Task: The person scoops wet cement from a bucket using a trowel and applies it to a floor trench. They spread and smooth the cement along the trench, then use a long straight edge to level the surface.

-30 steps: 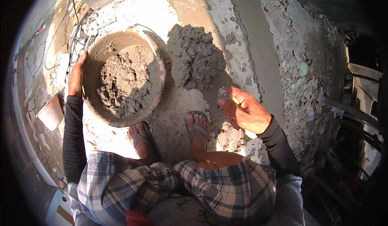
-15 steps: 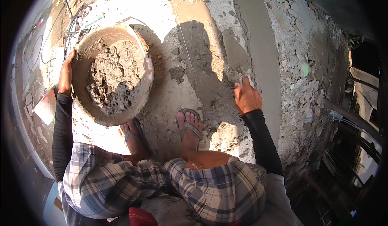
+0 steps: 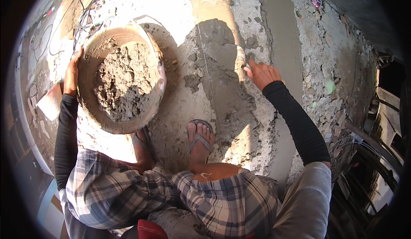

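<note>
On the left, a round mortar-smeared bucket is tilted so its mouth faces me. Lumpy grey-brown mortar sits inside it. My left hand is closed on the bucket's left side, partly hidden behind the rim. My right hand is closed around the handle of a trowel. Its blade, coated in mortar, lies over the wet mortar strip in front of my feet. A thin string runs lengthwise along that strip.
A smoother mortar band runs along the right, beside rubble. Tangled cables lie beyond the bucket. My sandalled foot stands close to the strip. Dark bars and debris are at the far right.
My right hand with the trowel has moved forward and slightly left along the mortar strip, and the blade now points left. My left hand stays on the bucket.
</note>
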`<state>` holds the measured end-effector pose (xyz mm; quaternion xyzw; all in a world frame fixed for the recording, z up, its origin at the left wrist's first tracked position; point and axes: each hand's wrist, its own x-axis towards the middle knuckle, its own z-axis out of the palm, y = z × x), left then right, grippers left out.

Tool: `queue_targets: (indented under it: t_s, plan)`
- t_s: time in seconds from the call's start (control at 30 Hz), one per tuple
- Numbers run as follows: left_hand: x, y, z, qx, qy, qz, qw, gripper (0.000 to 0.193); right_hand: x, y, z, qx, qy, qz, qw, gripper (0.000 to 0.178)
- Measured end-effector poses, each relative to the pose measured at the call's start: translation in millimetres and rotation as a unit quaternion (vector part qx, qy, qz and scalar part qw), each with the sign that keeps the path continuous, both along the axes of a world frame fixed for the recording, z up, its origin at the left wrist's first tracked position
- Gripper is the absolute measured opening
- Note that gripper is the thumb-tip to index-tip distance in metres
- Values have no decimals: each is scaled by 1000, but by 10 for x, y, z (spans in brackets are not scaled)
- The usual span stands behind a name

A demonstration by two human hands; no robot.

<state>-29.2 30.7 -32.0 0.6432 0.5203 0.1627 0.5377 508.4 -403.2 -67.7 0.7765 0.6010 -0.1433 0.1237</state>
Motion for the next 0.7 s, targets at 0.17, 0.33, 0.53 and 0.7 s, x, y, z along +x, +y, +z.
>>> queue_targets:
  t_s: [0.17,0.33,0.53,0.7]
  plan:
    - [21,93,-126,13,-7,-15,1000,60,234,682,31,-8,108,-138,984,43]
    - [41,34,-49,5,-8,-5,1000,60,52,415,29,-77,248,-137,956,49]
    - [69,48,47,-21,-19,7,1000,59,-244,-343,424,-217,235,-111,941,47]
    - [144,31,80,-47,-36,19,998,58,-545,-871,556,-237,209,-103,943,40]
